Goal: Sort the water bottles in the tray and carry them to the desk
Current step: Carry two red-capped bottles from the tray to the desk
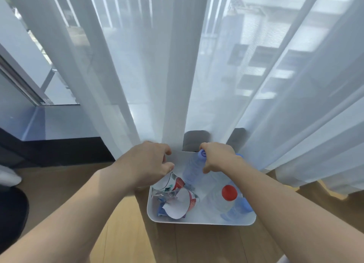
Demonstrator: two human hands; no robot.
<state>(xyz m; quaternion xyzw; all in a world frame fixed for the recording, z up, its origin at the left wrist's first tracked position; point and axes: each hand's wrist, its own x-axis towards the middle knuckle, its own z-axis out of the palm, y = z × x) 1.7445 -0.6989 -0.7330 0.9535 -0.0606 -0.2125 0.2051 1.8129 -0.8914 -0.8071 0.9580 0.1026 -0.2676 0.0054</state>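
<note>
White tray [197,221]: my right hand [217,157] grips the blue-capped bottle [192,169] near its top; my left hand [146,162] curls by the rim, hold unclear.

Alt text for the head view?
The right hand grips a blue-capped bottle in a white tray before sheer curtains; the left hand is at its far-left corner. A red-capped bottle and loose labels share it.

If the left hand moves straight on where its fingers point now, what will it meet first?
Probably the blue-capped bottle, gripped by the right hand in the tray; depth is unclear.
</note>
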